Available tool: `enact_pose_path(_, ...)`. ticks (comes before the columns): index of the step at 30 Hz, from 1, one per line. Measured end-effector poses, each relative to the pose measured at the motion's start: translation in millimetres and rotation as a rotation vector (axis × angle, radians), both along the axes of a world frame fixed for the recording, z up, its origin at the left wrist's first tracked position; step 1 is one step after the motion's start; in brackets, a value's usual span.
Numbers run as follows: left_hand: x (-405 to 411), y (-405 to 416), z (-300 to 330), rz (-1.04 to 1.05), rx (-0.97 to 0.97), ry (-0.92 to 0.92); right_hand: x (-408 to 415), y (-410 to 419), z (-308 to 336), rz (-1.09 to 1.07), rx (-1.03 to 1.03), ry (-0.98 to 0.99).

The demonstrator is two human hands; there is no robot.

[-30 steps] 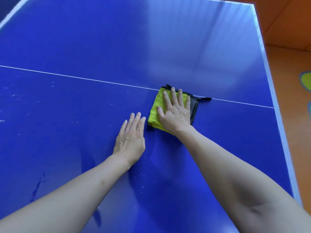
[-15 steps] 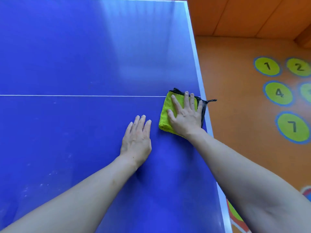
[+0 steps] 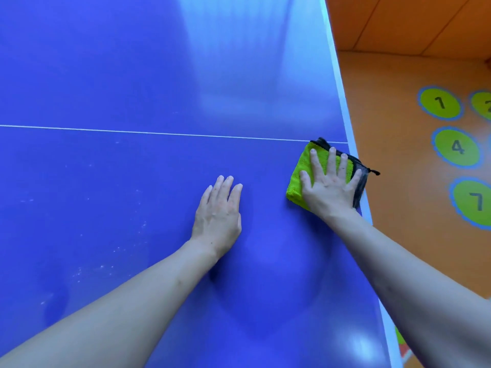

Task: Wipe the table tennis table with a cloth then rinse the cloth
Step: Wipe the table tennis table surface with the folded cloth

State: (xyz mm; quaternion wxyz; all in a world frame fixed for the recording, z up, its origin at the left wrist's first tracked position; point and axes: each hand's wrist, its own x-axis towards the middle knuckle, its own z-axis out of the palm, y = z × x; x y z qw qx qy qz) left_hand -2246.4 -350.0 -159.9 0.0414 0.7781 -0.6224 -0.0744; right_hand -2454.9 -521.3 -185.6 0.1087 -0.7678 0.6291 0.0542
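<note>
Two steps make up this job, and by the look of things you are partway through the first: the cloth (image 3: 301,176) is at the table's right edge, just below the white centre line (image 3: 159,133), one dark corner loop poking out over the floor (image 3: 398,208). Your right hand (image 3: 328,187) lies flat on it with fingers spread and straight, pressing down rather than gripping. Your left hand (image 3: 218,216) rests flat on the bare table (image 3: 132,75) just beside, well inside the edge, fingers together and holding nothing (a brace, I would judge).

What looks done: the stretch around and between your hands reads as an even, clean blue. What looks left: pale specks and faint smears scatter across the near left part of the top, and a darker patch low on the left may be moisture, though I cannot tell for sure. Rinsing has not begun; no sink or tap is in view.

Materials next. The cloth is folded into a thick square, plush bright-green microfibre on the face you press, with a dark grey side or border showing along its far and right edges. It should drag softly and hold dust. The table is hard, smooth and slightly glossy, throwing back broad light streaks, with a white band along its edge. The floor is orange, with green numbered circles (image 3: 439,103)
</note>
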Motion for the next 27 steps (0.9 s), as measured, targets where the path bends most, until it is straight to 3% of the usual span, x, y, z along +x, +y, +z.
enact_pose_path(8,123,71,-1,0.095,-0.014,0.012,149,50,5,0.116,0.015,0.006)
enact_pose_path(17,255,152,-4,0.211,0.019,-0.001,367,120,7,0.414,-0.024,-0.035)
enact_pose_path(20,272,169,-3,0.232,0.020,-0.005,385,133,7,0.530,-0.029,-0.019)
enact_pose_path(27,243,168,5,0.220,0.018,0.010,328,139,5,0.568,-0.036,-0.058)
